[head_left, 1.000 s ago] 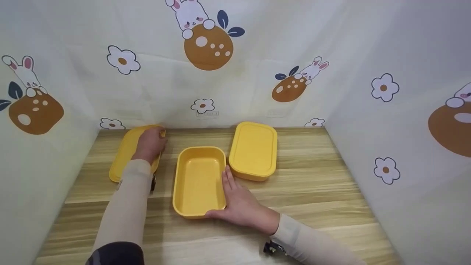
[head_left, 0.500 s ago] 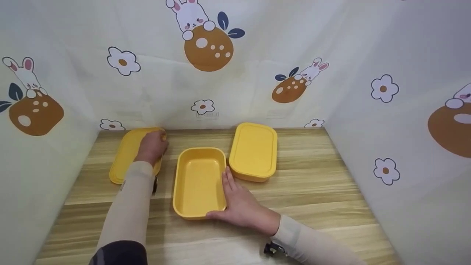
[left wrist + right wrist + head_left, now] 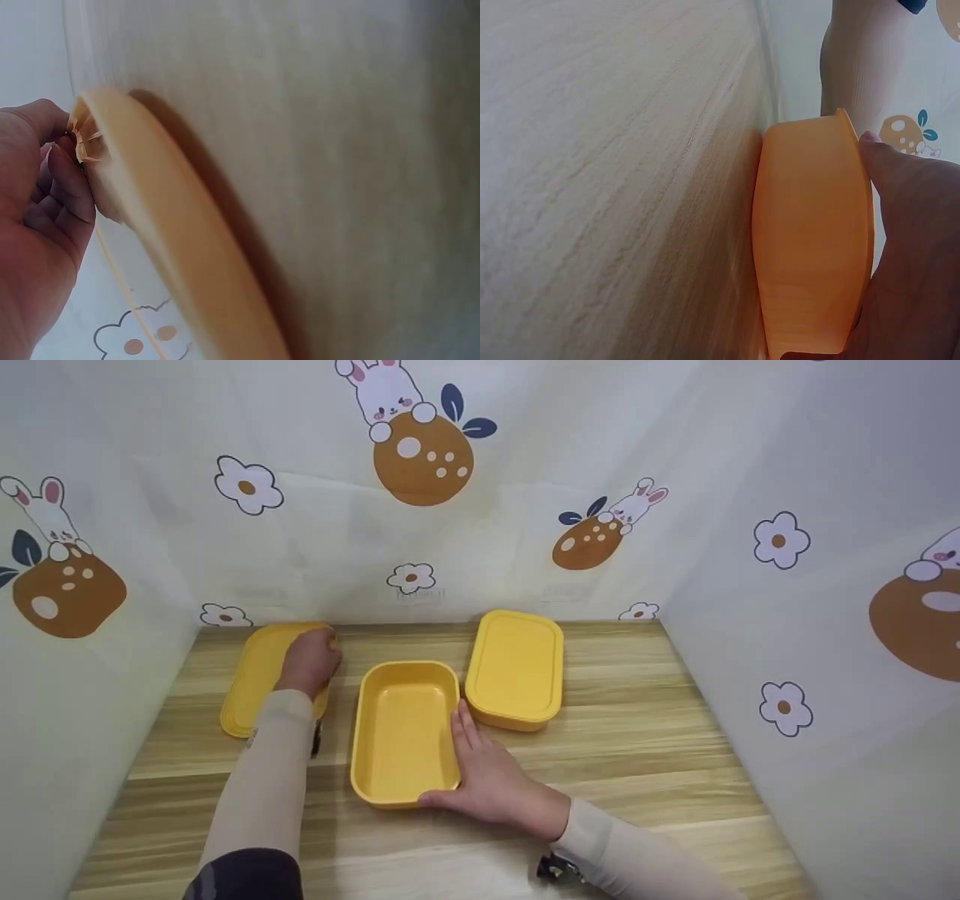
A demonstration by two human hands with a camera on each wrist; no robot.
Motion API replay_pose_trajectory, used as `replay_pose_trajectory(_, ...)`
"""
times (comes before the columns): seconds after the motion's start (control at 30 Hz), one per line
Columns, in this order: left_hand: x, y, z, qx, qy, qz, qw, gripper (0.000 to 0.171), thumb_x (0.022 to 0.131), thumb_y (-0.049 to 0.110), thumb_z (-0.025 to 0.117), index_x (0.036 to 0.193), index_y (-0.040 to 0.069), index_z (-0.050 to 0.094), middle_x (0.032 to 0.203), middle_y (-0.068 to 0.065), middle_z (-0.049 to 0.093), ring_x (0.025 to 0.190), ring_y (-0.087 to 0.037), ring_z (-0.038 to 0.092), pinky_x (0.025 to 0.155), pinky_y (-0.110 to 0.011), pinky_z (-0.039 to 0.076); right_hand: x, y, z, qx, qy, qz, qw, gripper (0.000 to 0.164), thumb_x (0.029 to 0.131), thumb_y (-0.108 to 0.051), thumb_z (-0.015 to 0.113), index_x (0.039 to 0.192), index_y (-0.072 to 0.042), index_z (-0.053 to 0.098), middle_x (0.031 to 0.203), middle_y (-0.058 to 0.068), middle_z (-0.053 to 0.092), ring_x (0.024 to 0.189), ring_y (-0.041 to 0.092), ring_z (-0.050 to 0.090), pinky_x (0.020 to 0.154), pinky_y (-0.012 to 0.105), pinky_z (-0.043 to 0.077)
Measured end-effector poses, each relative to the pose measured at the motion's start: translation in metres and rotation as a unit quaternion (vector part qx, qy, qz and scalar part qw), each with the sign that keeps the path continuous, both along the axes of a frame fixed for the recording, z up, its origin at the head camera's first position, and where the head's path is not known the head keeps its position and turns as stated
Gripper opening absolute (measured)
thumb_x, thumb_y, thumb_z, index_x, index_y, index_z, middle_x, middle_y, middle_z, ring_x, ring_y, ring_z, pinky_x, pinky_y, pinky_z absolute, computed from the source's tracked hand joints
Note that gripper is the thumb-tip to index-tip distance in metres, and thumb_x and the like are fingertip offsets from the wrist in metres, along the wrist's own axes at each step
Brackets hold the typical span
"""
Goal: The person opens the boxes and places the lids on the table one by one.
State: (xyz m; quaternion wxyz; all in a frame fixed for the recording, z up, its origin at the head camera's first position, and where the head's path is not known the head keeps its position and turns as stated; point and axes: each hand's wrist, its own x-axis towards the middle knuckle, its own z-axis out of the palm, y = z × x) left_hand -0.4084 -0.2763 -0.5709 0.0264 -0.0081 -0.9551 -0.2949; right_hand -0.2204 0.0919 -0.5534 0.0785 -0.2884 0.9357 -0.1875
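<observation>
I have the yellow lid [image 3: 255,682] right at the left grip [image 3: 309,664], which pinches its far right corner; the left wrist view shows thumb and finger meeting on the raised edge, the other fingers curled behind. From that pinch the lid stretches off to the left and back toward the person. I see a shadow along its edge on the tabletop [image 3: 622,757], but I cannot tell whether its underside lies fully flat.

To the right of the left grip and nearer the person, I see the open yellow food box [image 3: 405,739], upright, its mouth facing up. The right grip [image 3: 495,784] is spread round the box's near right corner: straight fingers lie along the right wall and the thumb reaches over the near rim. From the right wrist view I make out the thumb tip touching that rim.

Just ahead of the right fingertips stands the lidded yellow food box [image 3: 515,664], close beside the open one. Behind the grips, beige sleeves [image 3: 259,780] cover both forearms, with a dark band [image 3: 244,877] across the left one. Beyond everything, I see a pale printed cloth [image 3: 517,450] with rabbits, orange fruit and white flowers.
</observation>
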Motion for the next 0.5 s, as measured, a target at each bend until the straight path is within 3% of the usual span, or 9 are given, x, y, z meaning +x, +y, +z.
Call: replay_pose_trajectory(0.5, -0.0015, 0.0023, 0.0003, 0.001, -0.027, 0.012, 0.9996, 0.048, 0.104, 0.002, 0.052, 0.15, -0.012, 0.057, 0.149, -0.035, 0.059, 0.14, -0.053, 0.055, 0.117, -0.066, 0.044, 0.0011, -0.0001, 0.0018, -0.007, 0.009, -0.002, 1.0, 0.141, 0.088, -0.091, 0.063, 0.175, 0.004, 0.004, 0.182, 0.025, -0.007, 0.165, 0.044, 0.02, 0.13, 0.055, 0.032)
